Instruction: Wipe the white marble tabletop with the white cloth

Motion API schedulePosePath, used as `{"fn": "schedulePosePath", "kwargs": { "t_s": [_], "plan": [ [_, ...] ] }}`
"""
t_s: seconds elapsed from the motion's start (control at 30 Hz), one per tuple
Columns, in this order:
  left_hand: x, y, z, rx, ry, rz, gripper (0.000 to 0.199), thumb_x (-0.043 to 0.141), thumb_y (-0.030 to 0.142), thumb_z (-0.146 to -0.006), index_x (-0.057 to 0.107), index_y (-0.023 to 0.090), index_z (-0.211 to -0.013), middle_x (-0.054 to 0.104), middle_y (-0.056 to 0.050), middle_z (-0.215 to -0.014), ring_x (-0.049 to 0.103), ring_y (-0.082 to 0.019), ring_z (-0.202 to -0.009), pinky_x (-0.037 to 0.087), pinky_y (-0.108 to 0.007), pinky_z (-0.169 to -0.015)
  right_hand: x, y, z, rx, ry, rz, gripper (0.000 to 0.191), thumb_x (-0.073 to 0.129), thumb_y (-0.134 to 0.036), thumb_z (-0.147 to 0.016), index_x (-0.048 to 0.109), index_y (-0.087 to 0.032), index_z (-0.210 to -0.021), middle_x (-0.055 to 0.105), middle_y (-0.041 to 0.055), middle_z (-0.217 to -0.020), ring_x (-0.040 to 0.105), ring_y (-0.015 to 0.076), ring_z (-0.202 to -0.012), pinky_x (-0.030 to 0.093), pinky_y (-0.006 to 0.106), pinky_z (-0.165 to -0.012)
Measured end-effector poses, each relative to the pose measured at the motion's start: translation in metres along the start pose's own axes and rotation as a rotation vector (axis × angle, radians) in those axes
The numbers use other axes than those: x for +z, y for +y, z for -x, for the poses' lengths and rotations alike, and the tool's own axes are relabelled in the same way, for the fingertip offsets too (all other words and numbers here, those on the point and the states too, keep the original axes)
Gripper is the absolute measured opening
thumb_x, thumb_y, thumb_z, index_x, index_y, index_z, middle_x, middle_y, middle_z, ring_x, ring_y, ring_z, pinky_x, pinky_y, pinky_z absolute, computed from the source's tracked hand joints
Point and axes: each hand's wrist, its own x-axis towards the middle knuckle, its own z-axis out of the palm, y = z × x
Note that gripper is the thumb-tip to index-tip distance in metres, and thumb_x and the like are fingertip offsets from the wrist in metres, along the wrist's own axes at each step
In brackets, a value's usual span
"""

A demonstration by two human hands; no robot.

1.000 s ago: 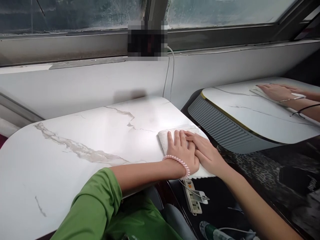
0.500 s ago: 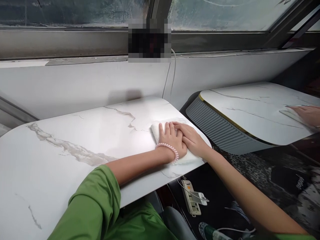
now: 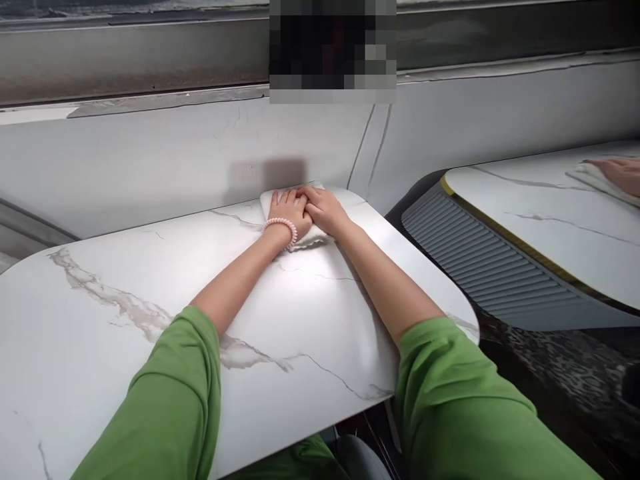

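Observation:
A folded white cloth [image 3: 316, 237] lies on a white marble-patterned table [image 3: 340, 320], at its far edge by the wall. My left hand [image 3: 289, 208], with a pink coiled band at the wrist, presses flat on the cloth, fingers extended. Partly over its right side rests my right hand [image 3: 325, 209], fingers lying across the left one. Both arms reach forward, and the hands hide much of the cloth.
A white wall [image 3: 165, 160] and a window ledge run behind the table. To the right, across a gap, stands a second marble-patterned table [image 3: 540, 193] with a ribbed grey side. Another person's hand [image 3: 623, 175] rests on a cloth there. Thin cables hang down the wall.
Both hands and the cloth have slid from the table's right front portion to its far edge by the wall. My view has tilted down, and the power strip below is out of sight.

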Motion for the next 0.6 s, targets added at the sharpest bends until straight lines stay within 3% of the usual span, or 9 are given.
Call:
{"fn": "schedulePosePath", "kwargs": {
  "t_s": [0.17,0.33,0.47,0.6],
  "plan": [
    [0.003,-0.001,-0.001,-0.032,0.019,-0.019,0.051,0.028,0.025,-0.093,0.040,0.014,-0.141,0.036,-0.009,-0.149,0.027,-0.024,-0.139,0.008,-0.046,-0.118,0.004,0.002,-0.004,-0.011,0.026,-0.004,0.036,0.037,-0.016,-0.075,0.057,-0.020,-0.105,0.066,0.0101,-0.112,0.057,0.0306,-0.103,0.044,0.046,-0.090],
    [0.000,0.011,0.021,-0.039,-0.022,-0.054,0.053,0.028,0.026,-0.093,0.035,0.010,-0.144,0.030,-0.011,-0.152,0.023,-0.025,-0.141,0.007,-0.048,-0.118,-0.001,-0.009,0.017,-0.038,-0.003,-0.011,0.038,0.035,-0.018,-0.078,0.056,-0.020,-0.109,0.064,0.0103,-0.117,0.056,0.0291,-0.107,0.042,0.047,-0.095],
    [-0.003,0.028,0.057,-0.020,-0.038,-0.073,0.055,0.029,0.029,-0.094,0.032,0.010,-0.145,0.028,-0.012,-0.153,0.022,-0.026,-0.141,0.008,-0.049,-0.117,-0.008,-0.023,0.053,-0.072,-0.018,-0.001,0.039,0.034,-0.018,-0.078,0.054,-0.019,-0.112,0.060,0.0122,-0.124,0.053,0.0290,-0.116,0.041,0.050,-0.099],
    [-0.009,0.052,0.106,0.060,-0.080,-0.079,0.056,0.030,0.031,-0.094,0.032,0.009,-0.146,0.026,-0.014,-0.154,0.020,-0.027,-0.142,0.008,-0.050,-0.117,-0.021,-0.048,0.110,-0.069,-0.004,0.022,0.040,0.034,-0.019,-0.080,0.051,-0.021,-0.116,0.057,0.0115,-0.129,0.048,0.0280,-0.125,0.036,0.052,-0.105]
  ]
}}
